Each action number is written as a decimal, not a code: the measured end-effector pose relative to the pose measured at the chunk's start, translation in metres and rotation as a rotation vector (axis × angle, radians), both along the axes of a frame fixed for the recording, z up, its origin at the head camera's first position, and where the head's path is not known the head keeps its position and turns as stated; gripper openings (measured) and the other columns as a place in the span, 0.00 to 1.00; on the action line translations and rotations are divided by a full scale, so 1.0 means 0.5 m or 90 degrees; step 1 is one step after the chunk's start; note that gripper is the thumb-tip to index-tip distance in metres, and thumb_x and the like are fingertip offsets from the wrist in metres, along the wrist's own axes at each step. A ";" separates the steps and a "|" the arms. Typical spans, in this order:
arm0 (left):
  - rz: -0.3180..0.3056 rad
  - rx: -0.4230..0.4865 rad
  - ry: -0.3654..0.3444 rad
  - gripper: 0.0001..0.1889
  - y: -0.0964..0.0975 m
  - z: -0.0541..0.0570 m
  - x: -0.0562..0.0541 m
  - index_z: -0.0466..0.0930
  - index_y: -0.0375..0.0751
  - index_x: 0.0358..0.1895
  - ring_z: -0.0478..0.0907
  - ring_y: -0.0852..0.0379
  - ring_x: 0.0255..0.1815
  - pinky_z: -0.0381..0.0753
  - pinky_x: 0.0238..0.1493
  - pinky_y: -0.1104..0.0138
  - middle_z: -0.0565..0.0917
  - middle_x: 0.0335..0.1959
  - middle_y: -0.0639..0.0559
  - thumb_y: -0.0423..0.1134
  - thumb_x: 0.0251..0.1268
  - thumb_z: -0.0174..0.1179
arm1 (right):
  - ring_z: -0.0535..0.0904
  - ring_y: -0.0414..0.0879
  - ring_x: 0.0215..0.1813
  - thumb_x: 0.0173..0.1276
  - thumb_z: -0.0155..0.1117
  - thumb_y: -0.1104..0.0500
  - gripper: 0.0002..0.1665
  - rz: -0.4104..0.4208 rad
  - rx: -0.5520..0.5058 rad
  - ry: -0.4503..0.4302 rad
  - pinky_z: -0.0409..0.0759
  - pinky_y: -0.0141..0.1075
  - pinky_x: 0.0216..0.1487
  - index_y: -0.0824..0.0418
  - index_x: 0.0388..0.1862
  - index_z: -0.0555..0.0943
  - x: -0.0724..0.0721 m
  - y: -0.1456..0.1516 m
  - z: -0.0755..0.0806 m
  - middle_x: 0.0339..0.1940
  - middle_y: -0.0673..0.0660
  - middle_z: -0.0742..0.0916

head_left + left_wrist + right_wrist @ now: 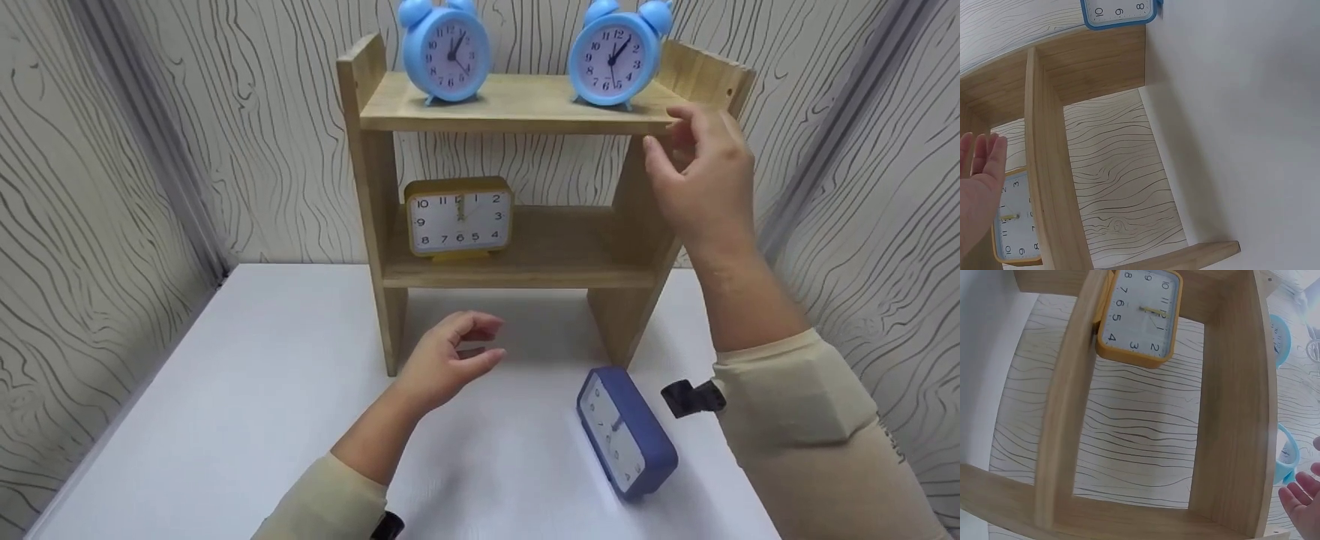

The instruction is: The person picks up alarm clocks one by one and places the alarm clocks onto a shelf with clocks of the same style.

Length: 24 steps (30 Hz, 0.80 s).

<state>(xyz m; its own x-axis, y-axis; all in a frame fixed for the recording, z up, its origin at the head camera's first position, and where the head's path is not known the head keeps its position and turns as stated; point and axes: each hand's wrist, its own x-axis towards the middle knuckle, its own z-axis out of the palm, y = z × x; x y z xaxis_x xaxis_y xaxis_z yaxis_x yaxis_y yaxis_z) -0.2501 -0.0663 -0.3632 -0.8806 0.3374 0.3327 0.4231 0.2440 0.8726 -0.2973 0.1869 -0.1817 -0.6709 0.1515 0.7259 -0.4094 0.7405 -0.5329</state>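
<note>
My right hand (pixel 709 172) hovers at the front right end of the top shelf, thumb and fingers bent with a gap between them and nothing in it. Just behind and left of it stands a round light-blue twin-bell alarm clock (pixel 613 60). A second light-blue alarm clock (pixel 448 56) stands at the left of that shelf. Low in front of the shelf, my left hand (pixel 450 356) is held with thumb and fingers apart, holding nothing. Above it, a yellow rectangular clock (pixel 459 219) stands on the middle shelf. A dark-blue rectangular clock (pixel 626 435) sits on the table, turned sideways.
The wooden shelf unit (pixel 517 279) stands on a white table (pixel 225 420), with raised side panels at its top. Wood-grain patterned walls (pixel 292 150) enclose the back and both sides. A black strap piece (pixel 694 397) juts from my right sleeve.
</note>
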 end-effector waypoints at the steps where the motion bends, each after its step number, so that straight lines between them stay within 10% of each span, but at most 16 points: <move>1: -0.001 0.001 0.000 0.17 0.000 0.000 0.000 0.75 0.44 0.50 0.73 0.55 0.53 0.74 0.53 0.70 0.75 0.48 0.51 0.41 0.57 0.63 | 0.72 0.41 0.46 0.63 0.59 0.53 0.22 0.002 -0.002 0.000 0.75 0.28 0.50 0.58 0.55 0.75 0.004 0.003 -0.008 0.43 0.54 0.77; 8: 0.004 0.008 0.003 0.17 -0.005 0.001 -0.002 0.75 0.41 0.50 0.73 0.51 0.53 0.75 0.52 0.70 0.75 0.48 0.49 0.38 0.57 0.62 | 0.74 0.44 0.46 0.63 0.58 0.55 0.20 0.012 0.026 -0.015 0.76 0.37 0.50 0.61 0.52 0.75 0.031 0.027 -0.073 0.41 0.56 0.78; 24: 0.021 0.008 -0.021 0.17 -0.008 -0.007 0.003 0.76 0.46 0.49 0.73 0.54 0.53 0.75 0.52 0.69 0.75 0.47 0.53 0.42 0.57 0.63 | 0.75 0.55 0.50 0.67 0.54 0.47 0.24 0.093 0.065 -0.323 0.77 0.48 0.51 0.62 0.54 0.71 0.057 0.065 -0.201 0.45 0.60 0.79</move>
